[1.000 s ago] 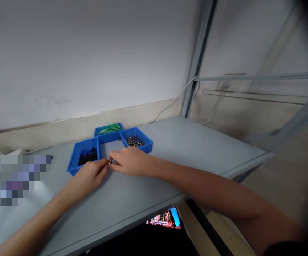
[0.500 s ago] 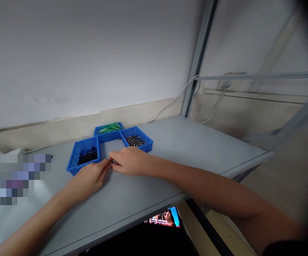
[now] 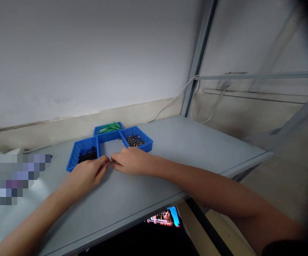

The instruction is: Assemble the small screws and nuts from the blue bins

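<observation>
Both hands meet over the grey table, just in front of the blue bins. My left hand [image 3: 91, 173] is closed in a pinch, and my right hand [image 3: 129, 160] pinches right beside it. Between the fingertips a tiny dark piece [image 3: 111, 162] shows, too small to name. The left blue bin [image 3: 75, 151], behind my left hand, holds small black parts [image 3: 89, 154]. In the right blue bin [image 3: 149, 145], behind my right hand, lie many small shiny metal parts [image 3: 134, 140]. A third blue bin [image 3: 107, 136] at the back contains green strips or packets [image 3: 111, 127].
The grey table [image 3: 175, 153] runs along a white wall [image 3: 90, 64]. A metal frame post [image 3: 196, 67] stands at its back right, with a white cable [image 3: 167, 106] near it. A lit phone [image 3: 164, 217] lies below the front edge. Plastic sheeting [image 3: 33, 199] covers the left side.
My left hand has shifted slightly left, opening a small gap between the two hands. My right hand has hardly moved.
</observation>
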The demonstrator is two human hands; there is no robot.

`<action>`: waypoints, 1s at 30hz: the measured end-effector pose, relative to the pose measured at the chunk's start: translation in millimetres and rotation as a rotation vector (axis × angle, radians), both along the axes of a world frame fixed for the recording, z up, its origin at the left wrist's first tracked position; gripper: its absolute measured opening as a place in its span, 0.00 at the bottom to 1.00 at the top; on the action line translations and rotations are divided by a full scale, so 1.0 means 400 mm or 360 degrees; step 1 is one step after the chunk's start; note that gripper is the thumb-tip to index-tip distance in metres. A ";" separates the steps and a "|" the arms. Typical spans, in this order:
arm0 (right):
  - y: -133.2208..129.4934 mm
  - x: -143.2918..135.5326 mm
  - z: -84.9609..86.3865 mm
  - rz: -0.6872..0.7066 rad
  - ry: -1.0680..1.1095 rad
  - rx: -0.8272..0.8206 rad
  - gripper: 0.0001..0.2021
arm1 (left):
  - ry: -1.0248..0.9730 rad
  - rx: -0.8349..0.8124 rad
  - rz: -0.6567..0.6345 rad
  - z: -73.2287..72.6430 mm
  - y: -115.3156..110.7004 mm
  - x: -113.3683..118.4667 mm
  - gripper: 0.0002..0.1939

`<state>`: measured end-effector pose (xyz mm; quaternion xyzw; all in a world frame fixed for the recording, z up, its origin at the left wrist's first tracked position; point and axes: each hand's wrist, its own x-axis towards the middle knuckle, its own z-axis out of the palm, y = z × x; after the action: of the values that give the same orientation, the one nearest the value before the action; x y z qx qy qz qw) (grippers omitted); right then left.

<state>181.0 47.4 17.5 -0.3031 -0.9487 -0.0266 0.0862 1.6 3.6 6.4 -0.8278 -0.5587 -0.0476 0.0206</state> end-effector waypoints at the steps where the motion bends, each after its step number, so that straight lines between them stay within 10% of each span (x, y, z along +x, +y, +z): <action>1: -0.002 0.000 0.001 0.0011 -0.0020 -0.0011 0.13 | 0.0000 -0.0010 -0.0030 0.000 0.000 -0.001 0.15; 30: 0.016 0.006 0.004 0.0037 0.0265 -0.0110 0.12 | 0.0029 -0.0060 0.0002 0.001 0.001 0.003 0.15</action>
<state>183.6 53.9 19.2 -0.2961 -0.9420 0.0324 0.1546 2.8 3.9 6.7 -0.8281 -0.5597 -0.0295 0.0101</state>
